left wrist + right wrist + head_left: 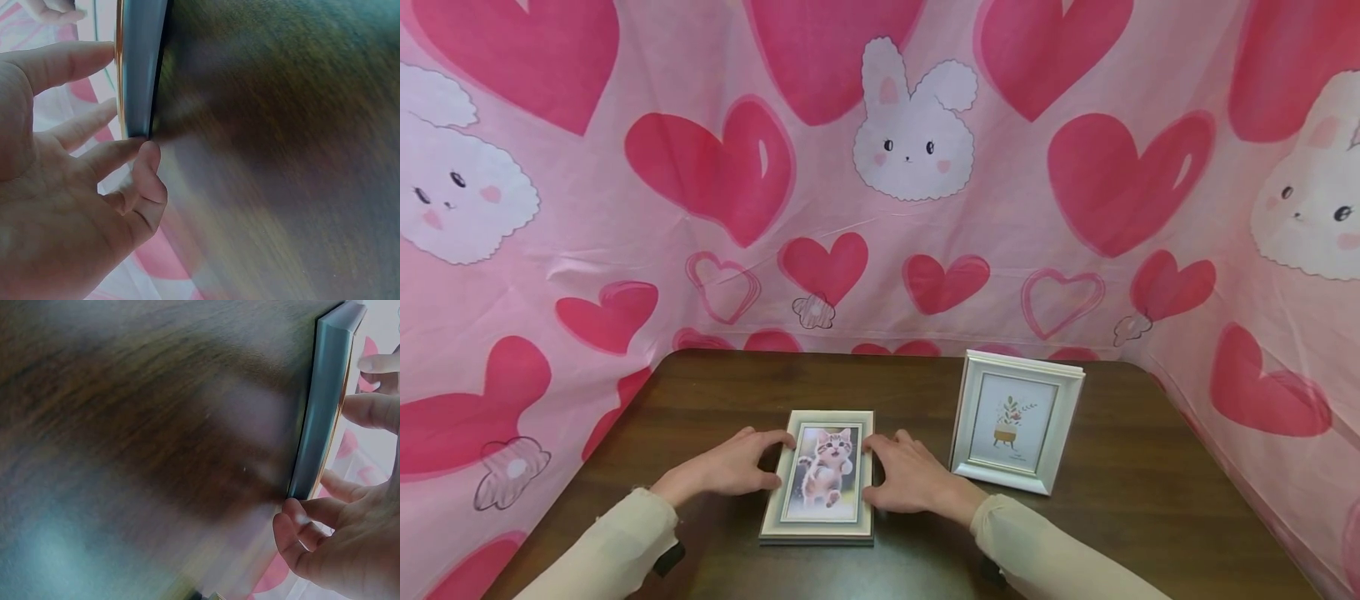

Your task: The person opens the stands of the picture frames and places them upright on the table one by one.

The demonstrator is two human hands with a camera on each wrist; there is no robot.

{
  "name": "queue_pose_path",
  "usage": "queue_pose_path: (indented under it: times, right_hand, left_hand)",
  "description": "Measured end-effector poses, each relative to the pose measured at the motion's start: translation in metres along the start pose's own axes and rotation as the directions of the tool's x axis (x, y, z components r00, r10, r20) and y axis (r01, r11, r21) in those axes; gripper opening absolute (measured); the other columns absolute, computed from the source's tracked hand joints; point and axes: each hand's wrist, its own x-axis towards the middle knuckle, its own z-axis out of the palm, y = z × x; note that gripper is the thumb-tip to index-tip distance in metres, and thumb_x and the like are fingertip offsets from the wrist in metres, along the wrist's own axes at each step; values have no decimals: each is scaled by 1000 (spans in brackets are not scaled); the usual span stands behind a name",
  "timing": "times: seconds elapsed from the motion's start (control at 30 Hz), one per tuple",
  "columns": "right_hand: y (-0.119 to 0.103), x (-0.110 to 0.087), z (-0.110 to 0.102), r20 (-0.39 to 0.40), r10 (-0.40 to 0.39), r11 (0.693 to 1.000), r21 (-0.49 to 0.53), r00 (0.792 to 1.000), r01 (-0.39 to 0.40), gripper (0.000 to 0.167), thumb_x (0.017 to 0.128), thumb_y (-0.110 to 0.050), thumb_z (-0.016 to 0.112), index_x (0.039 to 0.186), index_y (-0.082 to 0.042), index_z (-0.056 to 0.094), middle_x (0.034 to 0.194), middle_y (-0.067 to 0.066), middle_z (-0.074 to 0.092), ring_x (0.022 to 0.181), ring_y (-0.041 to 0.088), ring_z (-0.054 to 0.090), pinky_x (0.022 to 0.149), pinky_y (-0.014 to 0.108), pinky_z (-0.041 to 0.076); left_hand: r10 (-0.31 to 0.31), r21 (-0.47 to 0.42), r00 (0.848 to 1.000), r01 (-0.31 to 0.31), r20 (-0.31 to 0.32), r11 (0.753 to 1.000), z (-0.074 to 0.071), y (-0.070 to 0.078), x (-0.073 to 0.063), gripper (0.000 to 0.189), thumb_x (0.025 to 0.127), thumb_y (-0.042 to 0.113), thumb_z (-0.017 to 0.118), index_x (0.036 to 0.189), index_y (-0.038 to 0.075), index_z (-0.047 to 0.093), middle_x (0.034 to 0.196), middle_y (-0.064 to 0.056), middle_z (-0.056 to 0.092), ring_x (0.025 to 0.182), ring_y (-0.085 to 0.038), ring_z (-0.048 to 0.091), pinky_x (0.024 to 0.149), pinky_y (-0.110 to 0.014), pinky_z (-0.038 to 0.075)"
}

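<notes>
A cream picture frame (827, 477) with a kitten picture lies face up on the brown table. At its left edge, my left hand (737, 465) holds the border with thumb and fingertips. My right hand (913, 477) grips the opposite edge the same way, thumb nearer me. In the left wrist view, the frame's grey-blue side (140, 69) stands close against the wood, with fingers bent around its far corner. The right wrist view shows the other side (324, 400), where fingertips sit at the far corner and the thumb at the upper rim.
To the right stands a second white picture frame (1011, 421) with a potted-plant print, upright and leaning slightly back, close to my right wrist. The wooden table (1150, 500) reaches a pink cloth (880, 225) with hearts and rabbits at the back and sides.
</notes>
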Motion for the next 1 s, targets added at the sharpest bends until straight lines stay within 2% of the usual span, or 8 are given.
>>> queue_pose_path:
  times: [0.23,0.43,0.7,1.0]
  right_hand:
    - [1,1,1,-3,-5,1000,-10,1000,5,69,84,-46,76,143,-13,60,130,3,66,109,21,50,97,43,45]
    - [0,0,1,4,1,1000,-12,1000,-1,69,84,-47,76,143,-14,60,129,1,66,109,20,49,95,42,45]
    - [0,0,1,8,3,1000,-13,1000,-3,70,84,-49,76,142,-15,59,132,1,65,111,21,50,97,44,45]
    - [2,1,1,-1,-8,1000,-13,1000,8,68,84,-49,76,141,-15,60,128,1,66,108,20,50,94,41,45]
  left_hand:
    - [-1,11,1000,1,-12,1000,2,2,0,51,84,20,87,130,14,66,122,-9,67,103,-29,49,85,-50,45]
    - [-16,7,1000,16,-7,1000,2,2,-2,52,84,21,87,131,15,66,125,-10,67,105,-29,50,88,-52,45]
    - [-6,7,1000,6,4,1000,1,1,-2,56,82,25,88,132,16,65,126,-10,66,106,-29,51,89,-53,46]
    - [2,5,1000,-2,4,1000,1,0,-2,57,82,26,88,133,16,64,128,-11,67,107,-31,51,90,-53,45]
